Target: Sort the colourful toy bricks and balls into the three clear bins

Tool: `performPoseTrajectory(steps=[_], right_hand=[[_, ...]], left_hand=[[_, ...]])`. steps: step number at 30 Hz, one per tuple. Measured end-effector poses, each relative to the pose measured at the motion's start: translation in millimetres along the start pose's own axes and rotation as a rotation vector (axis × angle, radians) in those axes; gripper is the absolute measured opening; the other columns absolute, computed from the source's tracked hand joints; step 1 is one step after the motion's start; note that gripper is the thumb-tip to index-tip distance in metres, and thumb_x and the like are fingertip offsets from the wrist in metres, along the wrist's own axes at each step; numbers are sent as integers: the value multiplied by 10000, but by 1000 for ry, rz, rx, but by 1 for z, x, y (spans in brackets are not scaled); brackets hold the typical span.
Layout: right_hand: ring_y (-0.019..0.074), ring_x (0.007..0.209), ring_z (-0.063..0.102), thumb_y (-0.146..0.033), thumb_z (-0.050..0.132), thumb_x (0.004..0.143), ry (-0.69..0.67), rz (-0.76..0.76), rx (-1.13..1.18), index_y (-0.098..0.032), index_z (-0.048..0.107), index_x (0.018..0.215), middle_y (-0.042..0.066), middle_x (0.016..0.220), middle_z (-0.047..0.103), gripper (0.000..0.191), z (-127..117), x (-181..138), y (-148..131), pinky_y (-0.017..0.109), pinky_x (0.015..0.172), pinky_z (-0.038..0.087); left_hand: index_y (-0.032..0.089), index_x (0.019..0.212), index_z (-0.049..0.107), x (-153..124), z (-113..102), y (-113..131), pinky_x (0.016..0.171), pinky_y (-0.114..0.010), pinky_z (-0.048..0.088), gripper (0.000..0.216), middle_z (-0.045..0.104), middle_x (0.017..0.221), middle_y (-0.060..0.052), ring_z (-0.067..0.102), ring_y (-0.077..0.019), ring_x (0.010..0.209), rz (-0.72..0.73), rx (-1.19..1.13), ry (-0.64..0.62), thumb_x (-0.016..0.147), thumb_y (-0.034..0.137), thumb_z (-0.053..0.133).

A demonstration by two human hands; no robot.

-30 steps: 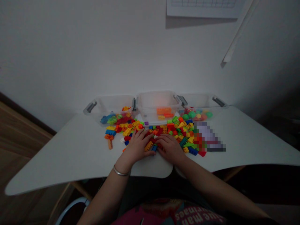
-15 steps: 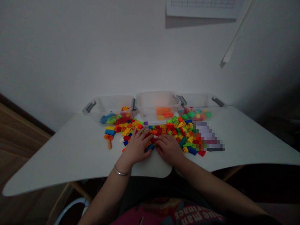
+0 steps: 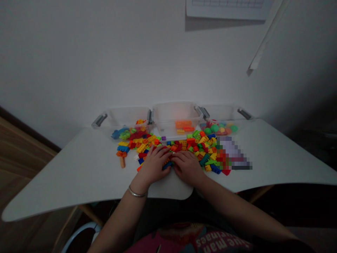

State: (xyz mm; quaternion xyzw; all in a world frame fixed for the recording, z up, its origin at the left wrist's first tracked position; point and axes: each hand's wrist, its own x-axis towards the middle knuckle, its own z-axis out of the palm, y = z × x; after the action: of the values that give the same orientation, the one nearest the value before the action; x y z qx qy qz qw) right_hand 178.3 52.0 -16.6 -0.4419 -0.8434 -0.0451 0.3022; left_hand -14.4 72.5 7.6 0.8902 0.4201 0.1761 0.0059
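A heap of coloured building bricks (image 3: 195, 146) is spread over the white table (image 3: 79, 172) in front of me. My left hand (image 3: 154, 166) lies palm down on the near part of the heap, fingers spread over red, orange and blue bricks. My right hand (image 3: 187, 167) rests beside it, fingers curled over the bricks between the two hands; what they hold, if anything, is hidden. A silver bangle (image 3: 136, 193) sits on my left wrist.
Three clear plastic bins stand along the wall: the left bin (image 3: 123, 117) with mixed bricks, the middle bin (image 3: 175, 116) with orange pieces, the right bin (image 3: 223, 116) with green and red round pieces. A blurred patch (image 3: 234, 156) lies right of the heap.
Both hands have drawn closer together over the bricks at the near edge of the heap. The orange and blue bricks between them are more covered now.
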Motion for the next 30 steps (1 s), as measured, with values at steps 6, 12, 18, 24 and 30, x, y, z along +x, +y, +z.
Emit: performPoseTrajectory(steps=[6, 12, 18, 24, 30], right_hand=[[253, 1080, 597, -163, 649, 819, 5, -15, -19, -239, 680, 1026, 49, 1136, 702, 222, 5, 0, 3, 441, 956, 448], [232, 1021, 622, -166, 671, 795, 132, -29, 31, -210, 654, 970, 49, 1052, 721, 181, 0, 0, 4, 401, 929, 461], [223, 942, 630, -200, 672, 807, 238, 35, 87, -219, 625, 976, 54, 994, 711, 177, -7, -5, 9, 392, 870, 476], [217, 882, 630, -245, 668, 830, 320, 23, 99, -214, 607, 963, 57, 921, 703, 149, -9, -7, 11, 380, 824, 484], [220, 864, 628, -248, 665, 836, 320, -18, 129, -216, 602, 944, 53, 895, 697, 129, -6, -9, 13, 376, 801, 491]], left_hand=[[202, 1383, 480, -1, 0, 1, 1186, -558, 186, 637, 552, 1389, -84, 401, -297, 1349, -44, -12, 9, 772, 309, 624], [229, 1331, 543, 1, 2, -1, 1168, -571, 213, 529, 539, 1406, -60, 380, -307, 1362, -52, -12, -9, 814, 328, 601], [243, 1298, 560, 7, -1, -2, 1165, -560, 222, 438, 572, 1362, -49, 402, -282, 1340, 52, -35, 1, 864, 300, 577], [227, 1189, 612, 13, -11, 9, 1101, -519, 319, 319, 654, 1209, -55, 514, -261, 1209, 41, -157, 60, 876, 281, 583], [209, 968, 661, 20, -14, 22, 890, -392, 460, 139, 699, 934, -38, 613, -217, 940, 13, -295, 24, 864, 283, 606]])
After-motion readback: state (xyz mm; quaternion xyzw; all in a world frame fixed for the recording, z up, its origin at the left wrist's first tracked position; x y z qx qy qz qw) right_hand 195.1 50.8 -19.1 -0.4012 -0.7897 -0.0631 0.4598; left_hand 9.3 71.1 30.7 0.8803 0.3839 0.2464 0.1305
